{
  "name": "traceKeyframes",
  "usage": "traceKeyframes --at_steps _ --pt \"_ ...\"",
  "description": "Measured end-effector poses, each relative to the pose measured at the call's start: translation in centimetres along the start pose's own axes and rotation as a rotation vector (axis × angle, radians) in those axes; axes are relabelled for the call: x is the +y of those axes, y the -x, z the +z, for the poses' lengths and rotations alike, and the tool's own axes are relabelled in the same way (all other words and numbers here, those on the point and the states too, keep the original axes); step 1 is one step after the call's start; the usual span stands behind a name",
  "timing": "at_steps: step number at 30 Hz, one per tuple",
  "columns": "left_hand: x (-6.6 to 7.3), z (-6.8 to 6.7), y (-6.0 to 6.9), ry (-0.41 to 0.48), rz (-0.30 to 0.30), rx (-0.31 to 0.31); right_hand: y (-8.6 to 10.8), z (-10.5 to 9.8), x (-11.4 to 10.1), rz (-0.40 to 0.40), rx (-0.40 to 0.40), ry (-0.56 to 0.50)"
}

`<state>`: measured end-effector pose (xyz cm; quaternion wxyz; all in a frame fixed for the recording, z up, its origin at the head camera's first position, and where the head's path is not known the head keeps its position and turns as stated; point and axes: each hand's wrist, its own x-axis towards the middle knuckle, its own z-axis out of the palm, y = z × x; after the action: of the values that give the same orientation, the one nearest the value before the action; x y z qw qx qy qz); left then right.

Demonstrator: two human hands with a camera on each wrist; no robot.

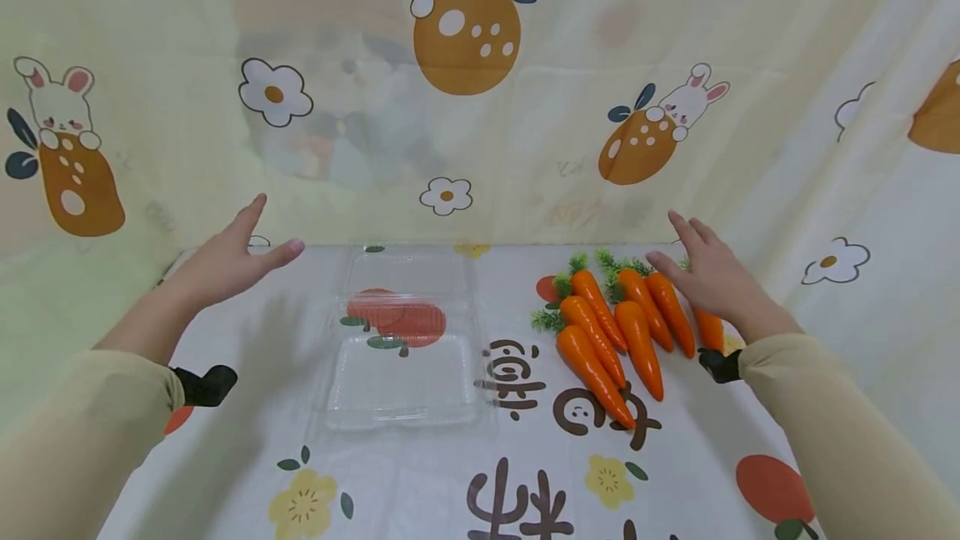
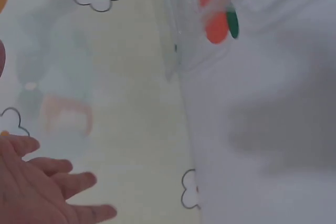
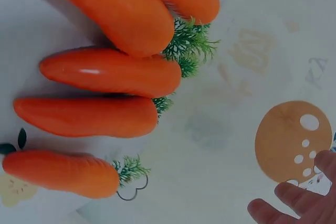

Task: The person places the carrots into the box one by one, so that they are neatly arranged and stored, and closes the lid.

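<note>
Seven carrots (image 1: 637, 336) are laid on a cloth-covered table (image 1: 420, 482), to the right of a clear plastic container (image 1: 405, 382). The long axis of each carrot is directed roughly fore and aft: the leafy tops (image 1: 551, 320) are set at the far end, the tapered tips are pointed toward the person, and the leftmost carrots are slanted more, tips rightward. The right hand (image 1: 708, 273) is positioned nearest to the group, at its far right side; the rightmost carrot (image 1: 708, 330) is partly hidden by that arm in the head view. In the right wrist view, the fingers (image 3: 299, 199) are seen apart from the carrots. The left hand (image 1: 232, 261) is held well apart from the group, with the container located between. Both hands are spread, thumbs directed inward, and nothing is gripped. By position, the shorter reach to the carrots is judged to be the right hand's, downward and mostly to its left.
</note>
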<state>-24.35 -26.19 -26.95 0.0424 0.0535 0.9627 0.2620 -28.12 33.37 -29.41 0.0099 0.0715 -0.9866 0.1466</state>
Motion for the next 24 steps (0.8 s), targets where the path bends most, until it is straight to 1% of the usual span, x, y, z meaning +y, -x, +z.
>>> traceKeyframes --at_steps 3,6,8,10,14,17,19,24 --pt "-0.4 -0.1 0.6 0.187 -0.010 -0.021 0.2 0.0 0.7 -0.027 0.017 -0.106" --pt "-0.9 0.6 1.0 0.361 0.010 -0.043 0.6 0.3 1.6 -0.023 0.045 -0.175" --pt "-1.1 1.4 1.3 0.447 0.029 -0.057 0.9 0.6 2.2 0.002 0.056 -0.204" --pt "-1.4 2.3 1.5 0.510 0.042 -0.067 1.3 0.9 2.9 0.037 0.061 -0.234" --pt "-2.2 4.3 2.2 0.557 0.051 -0.059 2.1 1.5 4.3 0.096 0.065 -0.277" --pt "-2.8 6.1 2.8 0.584 0.052 -0.061 2.7 1.9 5.4 0.122 0.068 -0.300" --pt "-3.3 7.3 3.2 0.610 0.056 -0.072 3.1 2.2 6.1 0.138 0.067 -0.313" --pt "-4.3 9.7 4.3 0.728 0.056 -0.129 3.5 2.7 7.3 0.188 0.060 -0.333"
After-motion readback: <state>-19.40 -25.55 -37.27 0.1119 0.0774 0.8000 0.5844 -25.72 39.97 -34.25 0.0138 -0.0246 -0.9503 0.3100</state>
